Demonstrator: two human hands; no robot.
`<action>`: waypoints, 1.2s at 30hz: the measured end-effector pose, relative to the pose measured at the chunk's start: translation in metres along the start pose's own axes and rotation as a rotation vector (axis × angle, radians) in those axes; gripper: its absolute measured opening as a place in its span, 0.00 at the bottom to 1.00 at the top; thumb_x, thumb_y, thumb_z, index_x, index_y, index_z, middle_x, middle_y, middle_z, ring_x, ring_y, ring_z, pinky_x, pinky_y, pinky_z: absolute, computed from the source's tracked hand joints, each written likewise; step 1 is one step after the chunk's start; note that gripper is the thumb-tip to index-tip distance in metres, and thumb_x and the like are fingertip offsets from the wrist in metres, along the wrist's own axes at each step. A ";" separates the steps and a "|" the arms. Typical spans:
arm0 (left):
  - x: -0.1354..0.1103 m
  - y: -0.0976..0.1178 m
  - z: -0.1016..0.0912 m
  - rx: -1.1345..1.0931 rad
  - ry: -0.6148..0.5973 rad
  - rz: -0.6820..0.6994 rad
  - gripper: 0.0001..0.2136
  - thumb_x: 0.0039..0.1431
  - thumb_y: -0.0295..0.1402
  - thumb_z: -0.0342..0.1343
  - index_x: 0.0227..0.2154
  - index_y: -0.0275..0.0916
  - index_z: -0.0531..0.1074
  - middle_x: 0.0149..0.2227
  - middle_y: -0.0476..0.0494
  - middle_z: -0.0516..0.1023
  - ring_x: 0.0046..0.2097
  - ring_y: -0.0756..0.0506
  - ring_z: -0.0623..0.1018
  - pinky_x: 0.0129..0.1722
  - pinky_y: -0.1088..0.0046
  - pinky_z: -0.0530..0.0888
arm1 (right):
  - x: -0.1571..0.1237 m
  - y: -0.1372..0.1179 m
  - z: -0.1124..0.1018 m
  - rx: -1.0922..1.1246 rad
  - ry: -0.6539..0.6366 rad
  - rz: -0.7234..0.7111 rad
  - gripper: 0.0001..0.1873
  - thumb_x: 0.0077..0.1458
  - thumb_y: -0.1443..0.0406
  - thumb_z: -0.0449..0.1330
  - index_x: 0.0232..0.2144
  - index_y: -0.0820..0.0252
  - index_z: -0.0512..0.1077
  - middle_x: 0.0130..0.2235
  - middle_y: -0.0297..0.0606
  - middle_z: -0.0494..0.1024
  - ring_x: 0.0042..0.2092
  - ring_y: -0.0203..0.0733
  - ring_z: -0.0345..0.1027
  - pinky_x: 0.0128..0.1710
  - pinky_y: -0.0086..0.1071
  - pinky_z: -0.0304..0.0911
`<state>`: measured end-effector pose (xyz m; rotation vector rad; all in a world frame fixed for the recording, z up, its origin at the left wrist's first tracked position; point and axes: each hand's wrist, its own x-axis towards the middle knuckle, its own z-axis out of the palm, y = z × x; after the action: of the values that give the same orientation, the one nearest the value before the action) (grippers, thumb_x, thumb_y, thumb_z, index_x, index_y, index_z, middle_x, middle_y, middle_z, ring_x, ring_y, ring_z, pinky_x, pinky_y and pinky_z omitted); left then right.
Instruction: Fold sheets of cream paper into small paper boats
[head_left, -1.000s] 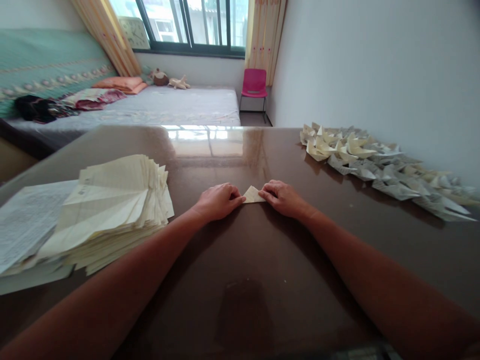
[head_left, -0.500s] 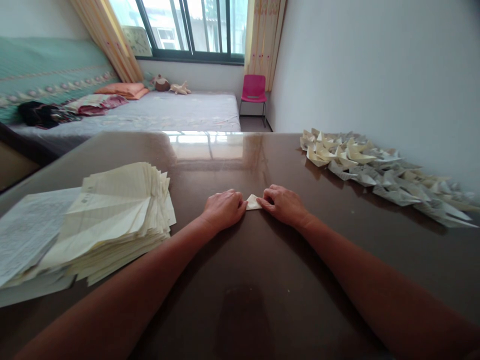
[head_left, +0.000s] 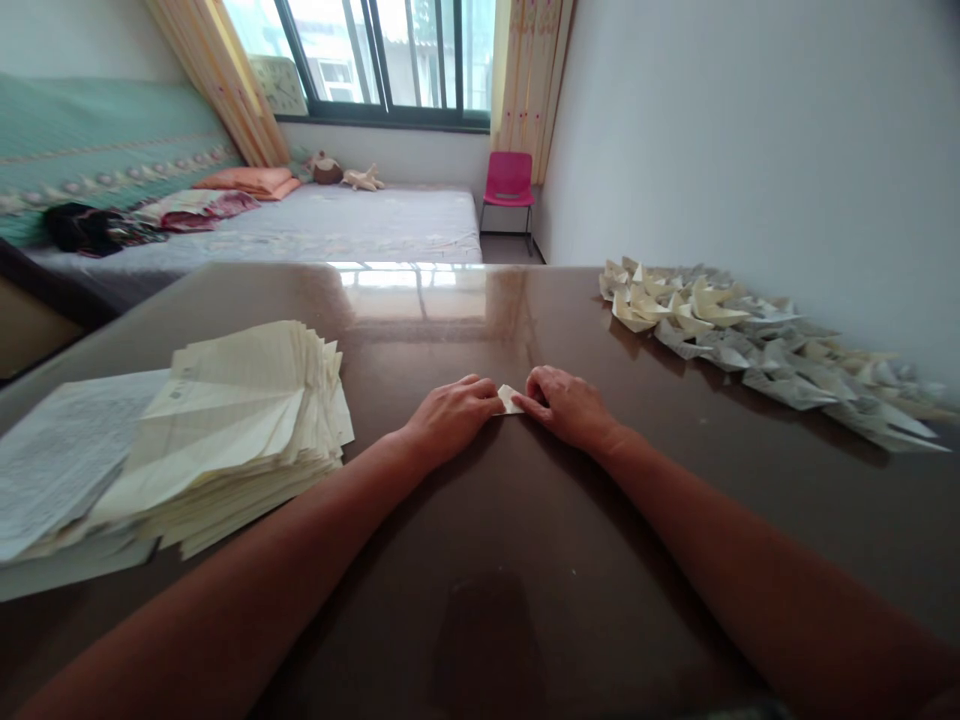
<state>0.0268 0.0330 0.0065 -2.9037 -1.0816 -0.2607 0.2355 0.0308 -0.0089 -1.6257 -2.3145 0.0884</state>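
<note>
A small folded piece of cream paper [head_left: 509,399] lies on the dark brown table [head_left: 487,560], and only its tip shows between my hands. My left hand [head_left: 448,418] presses on its left side with curled fingers. My right hand [head_left: 564,404] presses its right side, fingers bent down onto the paper. The two hands almost meet over it and hide most of the fold.
A thick stack of printed sheets [head_left: 225,430] sits at the left of the table. Several folded paper boats [head_left: 750,335] lie in a row along the right wall. Beyond the table are a bed [head_left: 300,225], a pink chair [head_left: 509,180] and a window.
My hands have drawn closer together over the folded paper, so less of it shows now. The camera view has shifted slightly.
</note>
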 end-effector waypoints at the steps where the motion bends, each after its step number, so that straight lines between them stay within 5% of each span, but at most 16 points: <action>1: 0.000 -0.001 -0.001 0.003 -0.007 0.003 0.12 0.66 0.33 0.43 0.39 0.44 0.74 0.39 0.46 0.73 0.41 0.48 0.70 0.36 0.75 0.67 | -0.001 0.002 0.000 0.005 0.004 -0.012 0.17 0.60 0.51 0.52 0.31 0.57 0.67 0.34 0.36 0.73 0.35 0.39 0.65 0.32 0.31 0.52; 8: -0.001 -0.004 -0.006 -0.009 -0.048 -0.041 0.14 0.67 0.37 0.41 0.38 0.47 0.73 0.39 0.47 0.72 0.43 0.47 0.69 0.28 0.75 0.63 | -0.003 0.020 0.000 0.121 -0.041 -0.054 0.10 0.59 0.57 0.56 0.33 0.57 0.67 0.37 0.37 0.72 0.39 0.41 0.64 0.38 0.31 0.56; 19: -0.002 -0.002 -0.002 -0.059 -0.014 -0.073 0.13 0.66 0.37 0.41 0.38 0.48 0.72 0.41 0.48 0.72 0.43 0.47 0.69 0.31 0.75 0.65 | -0.003 0.021 0.001 0.250 0.029 -0.145 0.07 0.59 0.62 0.56 0.36 0.57 0.73 0.36 0.36 0.73 0.40 0.39 0.63 0.40 0.31 0.58; 24: -0.003 -0.002 0.002 -0.088 0.013 -0.095 0.13 0.65 0.35 0.43 0.42 0.49 0.73 0.46 0.49 0.72 0.47 0.46 0.69 0.36 0.74 0.69 | -0.009 0.008 -0.006 0.056 0.023 -0.304 0.15 0.62 0.64 0.51 0.46 0.48 0.75 0.45 0.38 0.73 0.46 0.43 0.60 0.46 0.36 0.55; 28: -0.004 -0.002 0.005 -0.099 0.042 -0.051 0.14 0.66 0.34 0.42 0.49 0.51 0.70 0.54 0.51 0.70 0.50 0.46 0.68 0.42 0.73 0.70 | -0.015 -0.010 -0.016 -0.141 0.000 -0.320 0.15 0.62 0.64 0.52 0.47 0.52 0.73 0.48 0.42 0.73 0.49 0.48 0.59 0.45 0.39 0.52; 36: -0.001 0.004 0.003 -0.038 0.029 -0.083 0.14 0.65 0.32 0.43 0.46 0.48 0.72 0.45 0.48 0.76 0.47 0.45 0.70 0.38 0.73 0.70 | -0.013 -0.015 -0.016 -0.164 -0.058 -0.264 0.14 0.64 0.60 0.51 0.46 0.52 0.73 0.46 0.42 0.74 0.47 0.46 0.62 0.41 0.37 0.51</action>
<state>0.0291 0.0300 0.0035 -2.8819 -1.2071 -0.3291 0.2309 0.0112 0.0069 -1.3876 -2.6182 -0.1181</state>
